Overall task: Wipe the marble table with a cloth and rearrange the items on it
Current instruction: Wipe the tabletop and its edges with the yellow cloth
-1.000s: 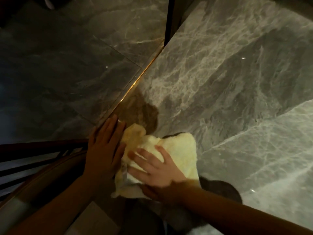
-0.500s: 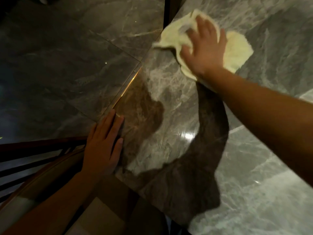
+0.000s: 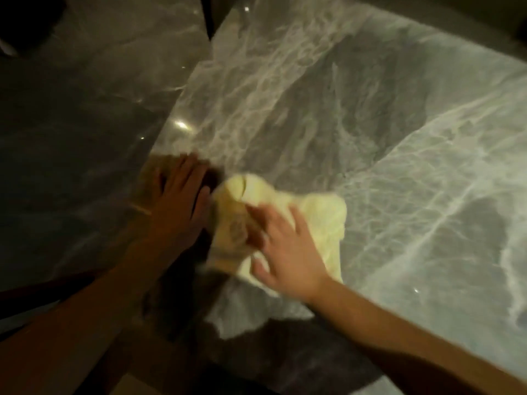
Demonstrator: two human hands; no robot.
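A pale yellow cloth [image 3: 322,220] lies crumpled on the grey veined marble table [image 3: 370,124], near its left edge. My right hand [image 3: 285,258] presses flat on the cloth with fingers spread; the hand is blurred. My left hand [image 3: 179,201] rests palm down on the table's left edge, fingers together, just left of the cloth and holding nothing. No other items show on the table.
A marble-tiled floor [image 3: 71,124] lies to the left, below the table edge. A dark rail or chair frame [image 3: 42,292] crosses the lower left. A dark post [image 3: 209,15] stands at the table's far corner. Shadows of my arms fall on the near tabletop.
My right hand has pulled the cloth back from the far left corner to the near edge beside my left hand. The left hand stayed on the edge.
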